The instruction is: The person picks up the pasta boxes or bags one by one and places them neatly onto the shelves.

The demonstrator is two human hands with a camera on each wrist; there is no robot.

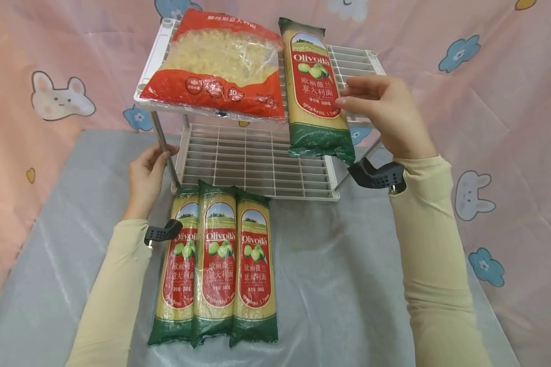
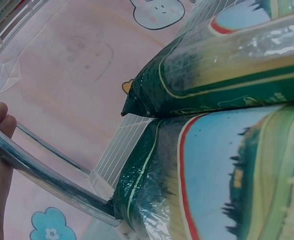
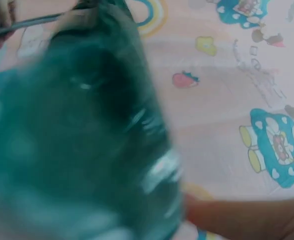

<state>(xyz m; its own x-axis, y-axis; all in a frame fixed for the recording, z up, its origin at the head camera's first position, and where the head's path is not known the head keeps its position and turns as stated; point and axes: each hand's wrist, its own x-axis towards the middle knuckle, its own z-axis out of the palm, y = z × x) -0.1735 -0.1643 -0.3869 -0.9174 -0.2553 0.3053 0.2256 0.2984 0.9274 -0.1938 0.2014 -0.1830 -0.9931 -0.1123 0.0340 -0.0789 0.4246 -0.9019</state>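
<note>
My left hand (image 1: 146, 178) grips the front left metal post (image 2: 47, 172) of a small white rack, its fingers curled round it. My right hand (image 1: 390, 109) is at the right edge of a spaghetti pack (image 1: 313, 86) with green ends and a red label. The thumb lies on the pack's edge, and the other fingertips are partly hidden there. This pack is at the upper shelf, right of a red pasta bag (image 1: 225, 66), its lower end jutting past the front edge. In the right wrist view its green end (image 3: 97, 135) is blurred.
Three more spaghetti packs (image 1: 213, 265) lie side by side on the grey cloth (image 1: 330, 285), before the rack's lower shelf (image 1: 257, 163). A bar of the upper shelf (image 1: 351, 53) shows at right. Behind hangs a pink patterned curtain (image 1: 509, 127).
</note>
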